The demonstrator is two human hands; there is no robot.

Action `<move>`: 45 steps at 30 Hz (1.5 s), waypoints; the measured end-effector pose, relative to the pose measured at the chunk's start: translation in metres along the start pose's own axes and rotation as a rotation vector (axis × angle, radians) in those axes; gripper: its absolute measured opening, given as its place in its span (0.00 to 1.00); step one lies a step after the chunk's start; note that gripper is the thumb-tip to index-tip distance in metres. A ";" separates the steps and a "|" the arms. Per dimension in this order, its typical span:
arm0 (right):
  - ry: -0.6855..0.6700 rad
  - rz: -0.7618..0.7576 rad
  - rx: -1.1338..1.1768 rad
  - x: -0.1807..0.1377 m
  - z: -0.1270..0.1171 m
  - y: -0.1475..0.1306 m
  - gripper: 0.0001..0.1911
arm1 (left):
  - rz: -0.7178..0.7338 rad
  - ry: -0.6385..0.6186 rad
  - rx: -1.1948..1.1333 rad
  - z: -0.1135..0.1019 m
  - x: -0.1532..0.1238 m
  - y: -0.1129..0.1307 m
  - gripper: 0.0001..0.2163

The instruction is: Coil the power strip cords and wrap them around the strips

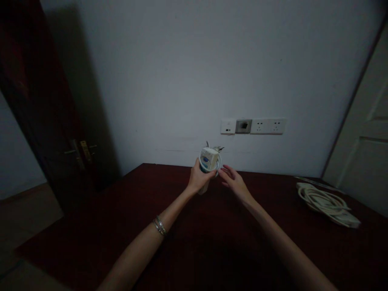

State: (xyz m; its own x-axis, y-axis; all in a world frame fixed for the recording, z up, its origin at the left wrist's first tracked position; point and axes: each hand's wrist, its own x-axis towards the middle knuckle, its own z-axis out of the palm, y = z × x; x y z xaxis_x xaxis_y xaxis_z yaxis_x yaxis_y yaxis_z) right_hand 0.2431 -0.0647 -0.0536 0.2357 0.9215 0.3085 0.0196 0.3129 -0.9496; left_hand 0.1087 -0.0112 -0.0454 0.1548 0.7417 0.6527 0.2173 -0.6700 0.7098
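Note:
My left hand (198, 178) grips a white power strip (212, 157), held upright above the dark red table. A white cord (220, 163) loops around the strip, and loose ends stick out at its top. A blue mark shows on the face of the strip, while its lower part is mostly behind my hand. Just to the right, my right hand (233, 182) is open with its fingers apart, close to the cord. Whether its fingertips touch the cord I cannot tell.
The dark red table (169, 210) stands against a pale wall. On its right lies a coiled white cord (324, 202) with a white strip. Wall sockets (266, 126) and a switch plate (243, 126) are behind. A dark door (45, 121) stands at the left.

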 end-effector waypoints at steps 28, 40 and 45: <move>-0.234 -0.005 0.163 0.009 -0.028 0.027 0.28 | -0.252 0.032 -0.411 0.004 0.003 -0.008 0.09; -0.311 -0.069 0.074 0.007 -0.019 0.022 0.31 | -0.353 -0.025 -0.403 0.001 0.003 0.011 0.12; -0.424 -0.029 0.069 0.008 -0.024 0.021 0.34 | -0.432 -0.111 -0.324 -0.006 0.007 0.020 0.09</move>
State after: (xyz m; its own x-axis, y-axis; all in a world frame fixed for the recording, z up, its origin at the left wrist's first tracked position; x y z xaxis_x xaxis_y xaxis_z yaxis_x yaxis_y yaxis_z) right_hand 0.2691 -0.0564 -0.0726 -0.1848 0.9204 0.3445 -0.0480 0.3416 -0.9386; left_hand 0.1079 -0.0197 -0.0255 0.2218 0.9385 0.2644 -0.0218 -0.2663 0.9636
